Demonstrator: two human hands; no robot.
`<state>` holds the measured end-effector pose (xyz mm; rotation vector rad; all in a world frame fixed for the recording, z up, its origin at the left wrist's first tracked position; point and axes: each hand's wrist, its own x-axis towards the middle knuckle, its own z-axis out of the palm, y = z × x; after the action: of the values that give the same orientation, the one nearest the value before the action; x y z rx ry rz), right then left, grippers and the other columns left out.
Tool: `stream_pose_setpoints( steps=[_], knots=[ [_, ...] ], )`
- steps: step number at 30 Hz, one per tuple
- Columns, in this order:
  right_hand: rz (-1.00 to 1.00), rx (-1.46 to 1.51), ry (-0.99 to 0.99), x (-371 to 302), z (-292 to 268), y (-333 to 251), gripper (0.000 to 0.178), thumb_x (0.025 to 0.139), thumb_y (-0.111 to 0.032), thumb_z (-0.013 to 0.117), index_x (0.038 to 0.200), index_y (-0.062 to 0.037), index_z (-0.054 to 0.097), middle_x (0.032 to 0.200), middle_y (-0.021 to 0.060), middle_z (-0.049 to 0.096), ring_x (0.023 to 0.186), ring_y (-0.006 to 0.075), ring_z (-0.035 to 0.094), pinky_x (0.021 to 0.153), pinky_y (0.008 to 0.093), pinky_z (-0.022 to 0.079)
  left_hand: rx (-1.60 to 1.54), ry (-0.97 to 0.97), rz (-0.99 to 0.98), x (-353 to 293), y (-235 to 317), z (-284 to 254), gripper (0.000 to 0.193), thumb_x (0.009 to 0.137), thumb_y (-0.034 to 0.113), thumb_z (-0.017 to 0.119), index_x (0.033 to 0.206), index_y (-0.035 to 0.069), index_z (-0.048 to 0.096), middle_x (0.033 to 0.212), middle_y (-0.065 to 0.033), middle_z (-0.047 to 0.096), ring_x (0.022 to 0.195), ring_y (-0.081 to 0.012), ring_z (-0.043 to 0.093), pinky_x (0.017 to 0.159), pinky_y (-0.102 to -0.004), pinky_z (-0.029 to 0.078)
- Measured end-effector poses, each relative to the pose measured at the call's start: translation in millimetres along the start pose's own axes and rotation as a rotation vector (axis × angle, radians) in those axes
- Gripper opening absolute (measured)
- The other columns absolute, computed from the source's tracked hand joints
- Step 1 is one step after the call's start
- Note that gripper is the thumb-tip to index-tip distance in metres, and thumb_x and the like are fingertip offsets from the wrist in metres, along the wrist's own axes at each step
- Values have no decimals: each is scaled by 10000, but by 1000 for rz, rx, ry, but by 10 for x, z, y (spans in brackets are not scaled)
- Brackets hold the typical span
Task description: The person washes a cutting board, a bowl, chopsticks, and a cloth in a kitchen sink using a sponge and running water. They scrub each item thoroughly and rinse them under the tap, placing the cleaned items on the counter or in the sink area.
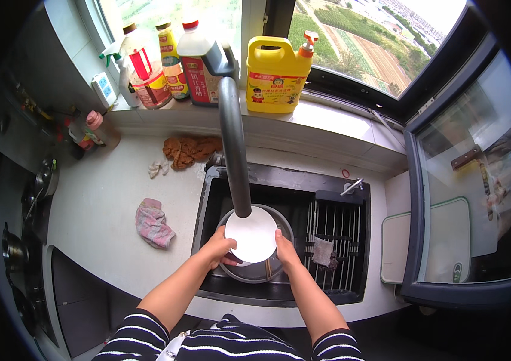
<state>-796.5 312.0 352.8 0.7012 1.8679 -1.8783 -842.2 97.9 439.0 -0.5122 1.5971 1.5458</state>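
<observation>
Between my two hands is a round white dish point(252, 237), its plain face turned up under the mouth of the dark faucet point(235, 144). My left hand point(219, 248) grips its left rim, thumb on top and fingers beneath. On the right rim, my right hand point(285, 248) holds it with the thumb along the edge; its other fingers are mostly hidden. Below the dish sits a round metal basin point(249, 278) in the black sink point(204, 201). Part of another white piece and a thin brown stick show in the basin. Whether water runs cannot be made out.
A metal drying rack point(342, 265) with a grey cloth point(323, 251) spans the sink's right side. Left lie a pink cloth point(154, 223) and a brown cloth point(188, 150). Bottles and a yellow jug point(276, 75) line the sill. An open window sash point(415, 210) juts in at right.
</observation>
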Motion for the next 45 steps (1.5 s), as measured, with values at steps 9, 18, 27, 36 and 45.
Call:
stream_pose_setpoints(
  steps=[9, 18, 27, 36, 45],
  knots=[
    [-425, -86, 161, 17, -794, -2427, 509, 991, -434, 387, 1089, 18, 600, 890, 97, 648, 806, 137, 604, 704, 257, 481, -368, -210, 632, -64, 1321, 864, 777, 739, 243, 632, 1387, 120, 220, 1259, -130, 439, 1153, -255, 475, 931, -460, 435],
    [-1253, -737, 391, 179, -744, -4437, 397, 958, -312, 457, 1158, -6, 613, 1189, 200, 600, 1152, 311, 551, 974, 348, 416, -745, -145, 887, 24, 2558, 1357, 584, 815, 380, 610, 1290, 153, 357, 1159, -83, 512, 976, -197, 585, 740, -344, 540],
    [-886, -1244, 333, 129, -558, -5156, 340, 894, -298, 504, 980, -29, 692, 951, 229, 658, 911, 351, 627, 827, 398, 478, -746, 2, 908, 137, 2798, 1583, 622, 812, 496, 617, 1279, 155, 387, 1108, -60, 549, 922, -171, 604, 684, -306, 535],
    [-856, -1202, 322, 170, -578, -5053, 340, 895, -299, 499, 1001, -42, 694, 986, 226, 652, 957, 353, 616, 857, 392, 473, -724, 0, 957, 187, 2789, 1616, 584, 829, 469, 606, 1271, 147, 398, 1046, -32, 595, 847, -137, 644, 638, -267, 537],
    [-1123, -498, 277, -25, -837, -4466, 403, 967, -282, 457, 1257, -22, 561, 1201, 171, 610, 1137, 213, 552, 975, 294, 386, -646, -130, 961, 267, 2419, 1534, 591, 829, 415, 599, 1314, 178, 357, 1186, -41, 533, 1010, -177, 595, 788, -356, 527]
  ],
)
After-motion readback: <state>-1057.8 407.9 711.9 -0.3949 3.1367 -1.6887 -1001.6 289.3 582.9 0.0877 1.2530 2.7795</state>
